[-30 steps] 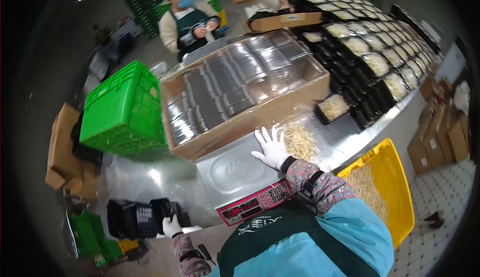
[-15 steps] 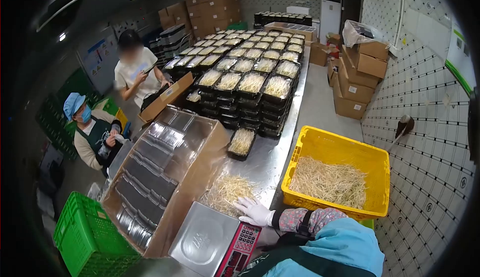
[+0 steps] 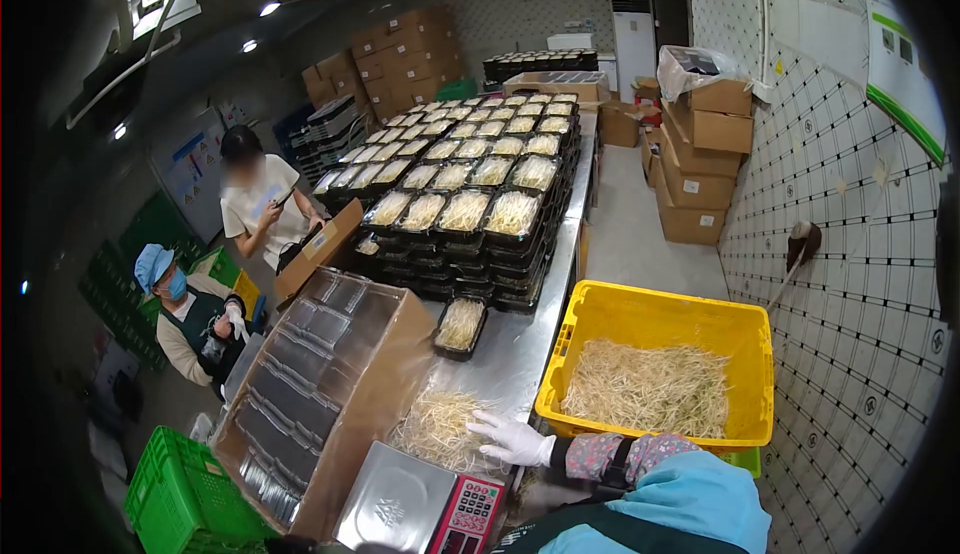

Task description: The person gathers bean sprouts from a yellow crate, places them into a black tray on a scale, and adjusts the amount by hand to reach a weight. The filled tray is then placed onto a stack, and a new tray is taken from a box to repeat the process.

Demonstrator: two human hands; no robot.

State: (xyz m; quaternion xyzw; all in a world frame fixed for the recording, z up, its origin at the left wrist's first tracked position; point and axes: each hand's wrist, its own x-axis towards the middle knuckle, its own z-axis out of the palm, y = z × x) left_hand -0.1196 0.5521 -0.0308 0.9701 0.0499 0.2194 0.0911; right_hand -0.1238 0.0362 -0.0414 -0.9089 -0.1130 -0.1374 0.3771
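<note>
One white-gloved hand shows, at the end of the floral sleeve from the right; I take it as my right hand (image 3: 512, 438). Its fingers are spread at the right edge of a loose pile of sprouts (image 3: 445, 426) on the metal table (image 3: 508, 349). Just below the pile is a scale (image 3: 396, 499) with a bare silver plate and a red keypad. A black tray of sprouts (image 3: 461, 326) sits beyond the pile. To the right, a yellow crate (image 3: 655, 304) holds more sprouts. My left hand is not in view.
An open carton (image 3: 390, 394) of clear and dark plastic packaging stands left of the pile. Stacked sprout trays (image 3: 465, 210) fill the table behind. A green crate (image 3: 185, 494) is at lower left. Two people (image 3: 262, 209) (image 3: 190, 319) stand across the table. Boxes (image 3: 700, 189) stand right.
The view has tilted up slightly, shifting the scene. My right hand stays at the sprout pile with fingers spread. The capped co-worker's hands have moved closer to their body.
</note>
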